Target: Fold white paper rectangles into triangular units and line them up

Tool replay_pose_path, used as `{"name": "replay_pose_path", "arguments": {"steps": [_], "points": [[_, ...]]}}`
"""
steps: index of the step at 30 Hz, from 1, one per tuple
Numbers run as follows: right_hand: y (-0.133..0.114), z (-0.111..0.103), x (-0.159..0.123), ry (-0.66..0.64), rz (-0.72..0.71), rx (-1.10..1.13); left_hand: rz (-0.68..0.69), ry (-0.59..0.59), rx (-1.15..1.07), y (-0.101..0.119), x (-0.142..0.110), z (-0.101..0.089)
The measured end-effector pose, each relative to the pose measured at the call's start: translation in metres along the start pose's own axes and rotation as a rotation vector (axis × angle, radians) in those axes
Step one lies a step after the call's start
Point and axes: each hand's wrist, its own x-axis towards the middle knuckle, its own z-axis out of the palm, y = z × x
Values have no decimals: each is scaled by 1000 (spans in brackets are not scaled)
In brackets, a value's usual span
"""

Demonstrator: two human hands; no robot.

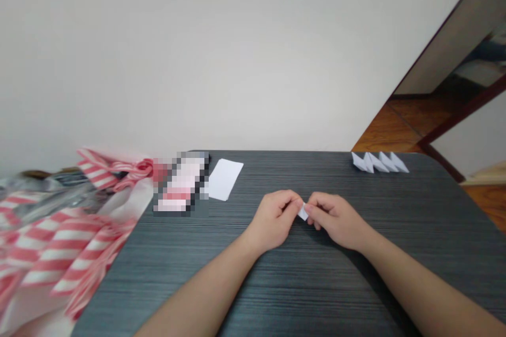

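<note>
A small piece of white paper [303, 212] is pinched between my two hands above the middle of the dark table. My left hand [276, 217] grips its left edge with thumb and fingers closed. From the other side my right hand [336, 219] holds the paper between thumb and fingers. Most of the piece is hidden by the fingertips, so its full shape does not show. Several folded white paper pieces [380, 162] stand in a row at the table's far right. Left of my hands lies a white sheet of paper [226, 179] with rounded corners.
The dark wood-grain table [166, 263] meets a pale wall [253, 52] at its back edge. A pixelated phone-like object [182, 181] lies at the far left. Red-and-white striped cloth [71, 242] is heaped beside the table's left edge. Wooden floor [403, 121] shows at right.
</note>
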Motion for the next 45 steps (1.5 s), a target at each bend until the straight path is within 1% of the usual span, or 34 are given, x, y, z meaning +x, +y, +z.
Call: {"name": "replay_pose_path", "arguments": {"steps": [7,11,14,20,25,30,32,38,45], "points": [[6,3,1,32,-19,-17,82,26,85,-4,1,-1],[5,3,0,39,-38,-64,88,13,138,-5,1,0],[2,1,-1,28,-22,-51,77,14,132,-5,1,0],[5,-1,0,64,-6,31,90,-13,137,-4,1,-1],[7,0,1,61,-17,7,102,-9,168,-6,1,-1],[7,-1,-1,72,-11,-28,127,-19,125,-6,0,0],[6,-1,-1,62,-29,-60,125,-15,102,-6,0,0],[1,-1,-1,29,-172,-197,98,-25,69,-5,1,1],[0,0,0,45,-161,-202,78,-18,106,-6,1,0]]}}
